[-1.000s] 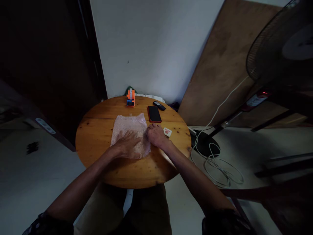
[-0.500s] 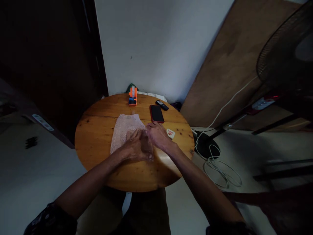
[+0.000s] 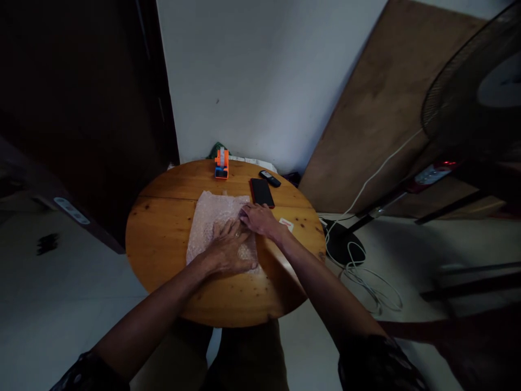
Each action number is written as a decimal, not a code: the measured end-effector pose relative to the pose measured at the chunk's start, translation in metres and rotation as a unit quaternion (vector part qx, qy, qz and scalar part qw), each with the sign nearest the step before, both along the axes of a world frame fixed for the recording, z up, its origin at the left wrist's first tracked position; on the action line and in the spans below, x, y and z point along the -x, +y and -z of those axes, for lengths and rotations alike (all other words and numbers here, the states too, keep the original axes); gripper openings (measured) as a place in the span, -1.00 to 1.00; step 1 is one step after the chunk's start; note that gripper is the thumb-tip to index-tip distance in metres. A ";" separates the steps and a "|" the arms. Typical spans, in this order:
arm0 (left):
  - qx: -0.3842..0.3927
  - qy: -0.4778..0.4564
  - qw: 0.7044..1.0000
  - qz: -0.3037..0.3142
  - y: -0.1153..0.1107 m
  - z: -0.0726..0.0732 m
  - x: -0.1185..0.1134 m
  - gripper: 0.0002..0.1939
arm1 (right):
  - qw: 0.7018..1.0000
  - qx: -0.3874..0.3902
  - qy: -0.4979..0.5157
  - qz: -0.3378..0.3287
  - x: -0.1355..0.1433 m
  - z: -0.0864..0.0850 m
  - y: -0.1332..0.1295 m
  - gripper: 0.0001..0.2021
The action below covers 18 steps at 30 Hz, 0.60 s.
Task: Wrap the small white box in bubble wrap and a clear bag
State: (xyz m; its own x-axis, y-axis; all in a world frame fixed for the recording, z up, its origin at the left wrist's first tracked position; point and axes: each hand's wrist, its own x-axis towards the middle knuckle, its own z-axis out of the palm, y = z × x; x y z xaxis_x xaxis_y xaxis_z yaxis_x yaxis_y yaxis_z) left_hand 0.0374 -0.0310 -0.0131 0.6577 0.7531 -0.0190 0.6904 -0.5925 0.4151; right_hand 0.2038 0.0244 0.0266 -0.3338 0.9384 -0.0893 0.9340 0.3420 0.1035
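Note:
A sheet of clear bubble wrap (image 3: 199, 228) lies on the round wooden table (image 3: 158, 228). My left hand (image 3: 228, 247) presses down on it, palm low and fingers spread. At the wrap's upper right edge, my right hand (image 3: 260, 218) has its fingers bent and together on the plastic; the fingertips are partly hidden. Just beyond that hand is a dark phone with a red edge (image 3: 262, 193). A small white card or packet with red print (image 3: 286, 224) sits beside my right wrist, partly covered.
An orange tape dispenser (image 3: 222, 164) stands near the table's back edge. A small black keypad phone or remote (image 3: 269, 178) lies behind the red-edged phone. On the right, a pedestal fan (image 3: 459, 92) stands near a coiled white cable (image 3: 362, 277) on the floor.
The bubble wrap's upper right part now lies spread out farther to the right. My left hand's fingers have spread wider, and my right hand has shifted slightly down onto the wrap.

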 end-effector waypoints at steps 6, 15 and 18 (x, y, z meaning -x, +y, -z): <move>0.041 0.063 0.995 0.063 -0.011 -0.013 0.027 0.01 | 1.000 0.009 0.023 -0.001 0.002 0.000 0.002 -0.65; 0.051 0.101 0.992 0.063 -0.017 -0.013 0.036 0.03 | 0.990 -0.073 0.116 0.045 -0.039 -0.028 -0.051 -0.49; 0.051 0.111 0.991 0.059 -0.016 -0.014 0.035 0.03 | 0.985 -0.022 0.083 0.153 -0.061 -0.027 -0.069 -0.46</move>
